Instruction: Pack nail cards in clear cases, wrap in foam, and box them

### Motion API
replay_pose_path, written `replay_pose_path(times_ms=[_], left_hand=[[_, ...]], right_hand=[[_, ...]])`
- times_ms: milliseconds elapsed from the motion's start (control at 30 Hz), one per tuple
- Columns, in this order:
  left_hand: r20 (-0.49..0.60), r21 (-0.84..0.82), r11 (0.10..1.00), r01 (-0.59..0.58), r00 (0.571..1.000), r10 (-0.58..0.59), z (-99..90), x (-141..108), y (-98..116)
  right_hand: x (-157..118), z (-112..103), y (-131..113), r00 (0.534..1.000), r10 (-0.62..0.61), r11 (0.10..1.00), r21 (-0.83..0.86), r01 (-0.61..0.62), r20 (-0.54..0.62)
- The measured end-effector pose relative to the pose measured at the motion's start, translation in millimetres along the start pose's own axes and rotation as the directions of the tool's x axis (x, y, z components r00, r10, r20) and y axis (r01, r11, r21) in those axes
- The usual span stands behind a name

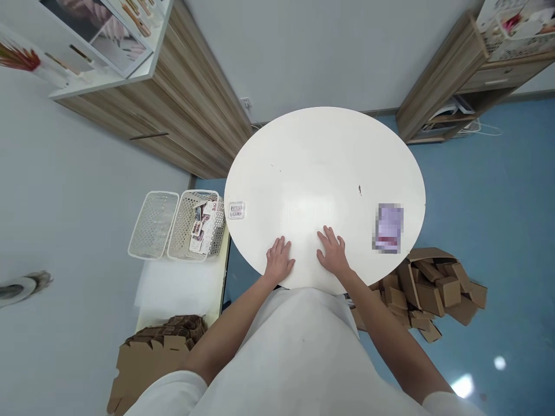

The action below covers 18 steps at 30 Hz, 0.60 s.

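My left hand [278, 261] lies palm down near the front edge of the white round table [325, 150], fingers spread and nothing in it. To its right, my right hand [333, 252] also rests flat on the tabletop with its fingers apart, holding nothing. A small clear plastic case [236, 210] with tiny contents sits at the table's left edge. Toward the right edge lies a purple rectangular item [388, 229], blurred by pixelation, so its kind cannot be told. Neither hand touches these two things.
Left of the table stand a white basket [174, 245] with printed cards and another white basket [137, 245]. Flat cardboard boxes [147, 367] are stacked below them. Small cardboard boxes [429, 297] pile up at the lower right. Wooden cabinets [191, 92] stand behind.
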<state>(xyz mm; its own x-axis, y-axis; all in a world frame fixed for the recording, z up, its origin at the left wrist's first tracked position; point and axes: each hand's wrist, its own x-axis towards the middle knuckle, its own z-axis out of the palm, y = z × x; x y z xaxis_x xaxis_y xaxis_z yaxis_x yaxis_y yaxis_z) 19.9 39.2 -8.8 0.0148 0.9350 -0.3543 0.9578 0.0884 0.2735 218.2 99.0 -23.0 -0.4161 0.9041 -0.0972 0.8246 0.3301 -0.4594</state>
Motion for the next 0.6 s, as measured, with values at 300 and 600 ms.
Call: replay_pose_path(times_ms=[300,600], left_hand=[[-0.066,-0.357,0.929,0.100,0.989,-0.132,-4.9,-16.2,-47.1],[-0.176,-0.718,0.676,0.169,0.894,-0.412,-49.6,31.7,-169.4]], right_hand=[[9.5,22.2,-53.6,0.998,-0.036,0.974,0.224,0.026,0.044],[97.9,41.1,-165.8,0.912,0.105,0.822,0.482,-0.304,0.397]])
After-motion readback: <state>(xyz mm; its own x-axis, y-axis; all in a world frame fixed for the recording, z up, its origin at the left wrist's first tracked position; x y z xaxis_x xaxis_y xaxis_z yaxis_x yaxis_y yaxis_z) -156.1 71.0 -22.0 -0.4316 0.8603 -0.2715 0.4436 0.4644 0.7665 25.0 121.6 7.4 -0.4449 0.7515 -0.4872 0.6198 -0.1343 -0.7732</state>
